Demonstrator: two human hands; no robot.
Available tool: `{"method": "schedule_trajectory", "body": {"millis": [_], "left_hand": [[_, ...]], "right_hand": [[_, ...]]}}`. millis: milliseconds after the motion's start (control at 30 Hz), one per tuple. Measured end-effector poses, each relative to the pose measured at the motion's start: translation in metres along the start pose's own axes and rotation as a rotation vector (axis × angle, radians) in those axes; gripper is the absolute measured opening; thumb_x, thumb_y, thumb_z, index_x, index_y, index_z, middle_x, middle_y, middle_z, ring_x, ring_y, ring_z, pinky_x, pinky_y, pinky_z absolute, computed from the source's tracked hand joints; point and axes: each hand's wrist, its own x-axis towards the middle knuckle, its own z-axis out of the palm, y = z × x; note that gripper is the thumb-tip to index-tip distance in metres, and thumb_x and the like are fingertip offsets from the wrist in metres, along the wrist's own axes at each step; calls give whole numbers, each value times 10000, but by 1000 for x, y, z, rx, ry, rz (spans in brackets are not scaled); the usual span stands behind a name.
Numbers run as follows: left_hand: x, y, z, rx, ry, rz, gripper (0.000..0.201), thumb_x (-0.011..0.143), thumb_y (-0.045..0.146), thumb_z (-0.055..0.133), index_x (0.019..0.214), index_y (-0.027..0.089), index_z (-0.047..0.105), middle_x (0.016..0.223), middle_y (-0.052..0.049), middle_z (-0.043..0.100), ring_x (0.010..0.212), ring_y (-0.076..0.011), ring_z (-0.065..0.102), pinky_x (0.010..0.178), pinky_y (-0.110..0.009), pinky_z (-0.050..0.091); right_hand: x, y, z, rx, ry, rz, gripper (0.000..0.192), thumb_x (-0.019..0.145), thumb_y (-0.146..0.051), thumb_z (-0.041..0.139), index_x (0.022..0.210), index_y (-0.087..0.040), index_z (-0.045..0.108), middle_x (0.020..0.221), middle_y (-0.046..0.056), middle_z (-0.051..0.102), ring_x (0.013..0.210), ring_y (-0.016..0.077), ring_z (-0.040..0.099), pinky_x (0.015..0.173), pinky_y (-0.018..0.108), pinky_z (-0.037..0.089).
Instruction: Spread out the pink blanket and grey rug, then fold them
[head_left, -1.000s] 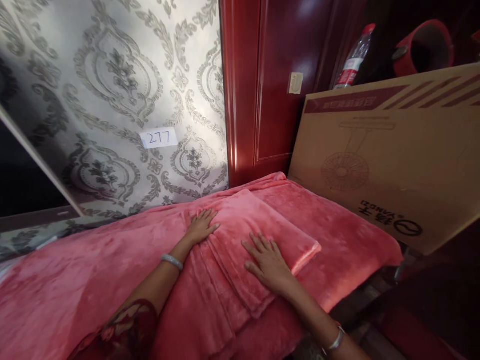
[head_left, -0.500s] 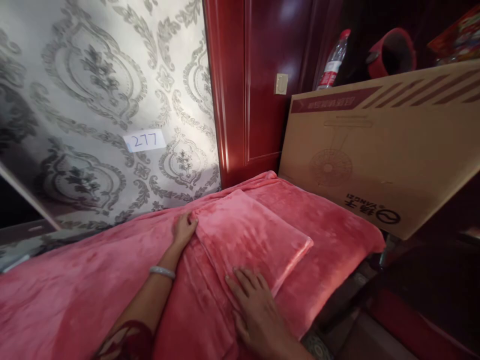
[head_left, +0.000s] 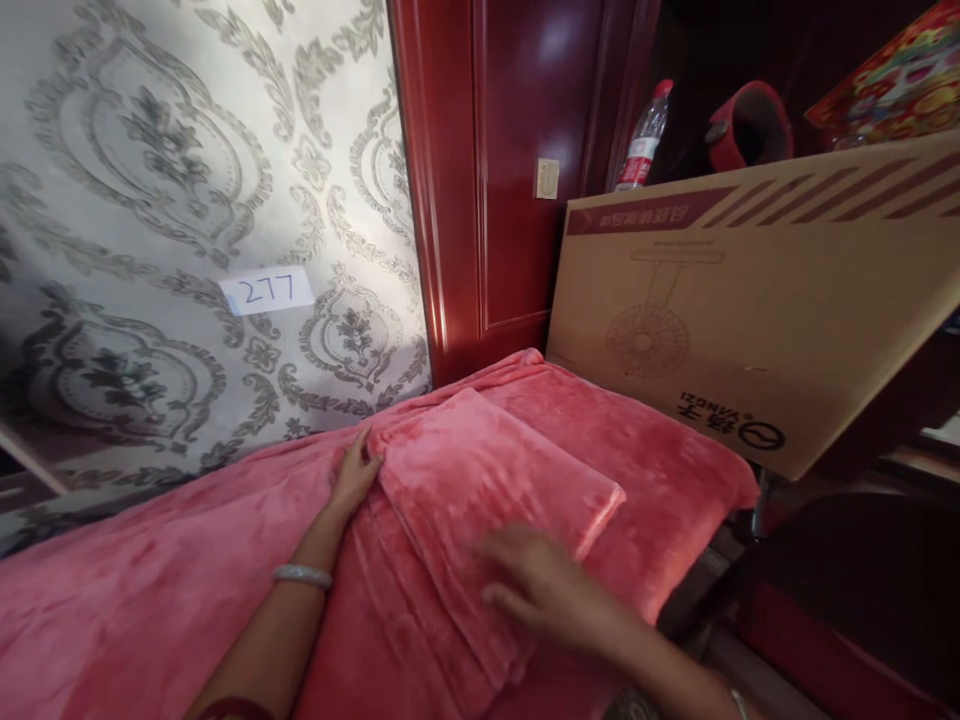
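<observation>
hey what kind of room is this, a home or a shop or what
Most likely a room in a home, perhaps a bedroom: damask wallpaper, a glossy red wooden door, a pink fleece blanket under both hands, and a fan's cardboard box stored alongside.

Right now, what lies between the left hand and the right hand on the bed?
In the head view, only the folded pink blanket lies between the left hand, at its far-left edge, and the blurred right hand at its near edge.
</observation>
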Motion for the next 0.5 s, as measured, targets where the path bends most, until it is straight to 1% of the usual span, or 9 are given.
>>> {"method": "schedule_trajectory", "body": {"millis": [33, 67, 133, 167, 233, 300, 367, 433, 500], "left_hand": [[1, -1, 0, 17, 4, 7, 668, 791, 203, 592, 1446, 169, 462, 1458, -124, 539, 1334, -270, 515, 1154, -419, 389], [1, -2, 0, 23, 3, 11, 657, 792, 215, 599, 1435, 167, 474, 1466, -124, 533, 1355, -275, 495, 1171, -418, 366], [0, -2, 0, 10, -4, 8, 647, 806, 258, 612, 1431, 163, 479, 1494, -131, 504, 1390, -287, 458, 1184, -420, 345], [0, -2, 0, -5, -9, 7, 651, 815, 277, 612, 1440, 162, 468, 1507, -136, 488, 1397, -290, 449, 1184, -424, 344], [-2, -2, 0, -34, -21, 8, 668, 830, 279, 595, 1467, 164, 429, 1516, -144, 474, 1382, -283, 471, 1175, -430, 358], [-2, -3, 0, -47, -22, 25, 691, 823, 243, 576, 1486, 167, 397, 1518, -142, 471, 1365, -263, 492, 1170, -417, 366], [-2, -5, 1, -41, -11, 42, 707, 810, 221, 569, 1491, 170, 387, 1519, -132, 470, 1366, -250, 491, 1170, -403, 367], [-1, -7, 2, -26, -3, 41, 707, 804, 225, 576, 1486, 173, 395, 1522, -125, 468, 1372, -252, 483, 1168, -405, 370], [0, -8, 3, -29, -5, 24, 707, 808, 233, 580, 1488, 178, 393, 1526, -125, 463, 1371, -256, 483, 1162, -411, 379]], "right_hand": [[11, 11, -9, -29, 61, -2, 412, 912, -302, 573, 1302, -200, 653, 1266, 105, 667, 1150, 260, 609, 1040, 410, 448], [24, 23, -18, -65, 111, -3, 437, 929, -311, 544, 1339, -180, 622, 1322, 124, 634, 1201, 268, 582, 1068, 432, 423], [52, 51, -32, -137, 173, 23, 503, 943, -323, 528, 1419, -163, 545, 1426, 141, 553, 1308, 270, 505, 1129, 452, 360], [66, 65, -37, -177, 175, 68, 540, 937, -316, 543, 1450, -150, 509, 1463, 151, 512, 1349, 274, 466, 1153, 454, 328], [89, 89, -44, -240, 150, 222, 606, 928, -301, 574, 1496, -136, 445, 1536, 165, 415, 1418, 289, 380, 1186, 460, 266], [103, 109, -47, -260, 122, 378, 639, 933, -290, 578, 1522, -120, 398, 1571, 175, 352, 1448, 297, 331, 1193, 449, 246], [108, 123, -47, -246, 105, 466, 634, 945, -282, 559, 1528, -106, 381, 1553, 177, 383, 1429, 281, 370, 1172, 406, 290], [108, 133, -46, -226, 89, 488, 612, 952, -277, 542, 1520, -101, 394, 1502, 170, 462, 1376, 258, 450, 1129, 359, 350], [109, 140, -46, -212, 84, 505, 586, 958, -285, 527, 1510, -122, 416, 1463, 146, 516, 1328, 245, 506, 1092, 342, 389]]}}
